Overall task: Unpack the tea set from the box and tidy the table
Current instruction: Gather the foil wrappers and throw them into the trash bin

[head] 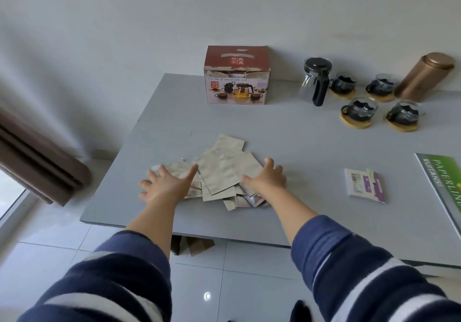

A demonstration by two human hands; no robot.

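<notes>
Now Both Hands Flank a Heap of Foil Sachets

Both hands lie flat on the grey rectangular bench (154, 112), one at each side of a loose pile of pale silver-beige foil sachets (219, 172) near its front edge. The left hand (164, 184) rests palm down on the pile's left edge with its fingers (149, 173) spread wide and straight, gripping nothing. The right hand (268, 179) presses against the pile's right side, its fingers likewise straight and splayed, thumb pointing inward over a sachet. Both forearms come out of dark blue sleeves with white stripes (361, 272).

At the back of the bench, against the white wall, stands the red-brown cardboard tea set box (237, 75), upright, its printed front showing a pot and cups. Well to its right sits the clear glass teapot with a black lid and handle (315, 79). Beside it, four small glass cups with dark holders, each on a round wooden coaster (358, 113), form a cluster; what is inside the cups is too dark to tell, perhaps wrapping. A tall bronze metal canister (424, 79) stands just right of the cups.

Nearer the front, right of the pile, lies a small white and purple packet (364, 184), and a green and white booklet (444, 187) lies at the right edge of the frame.
</notes>
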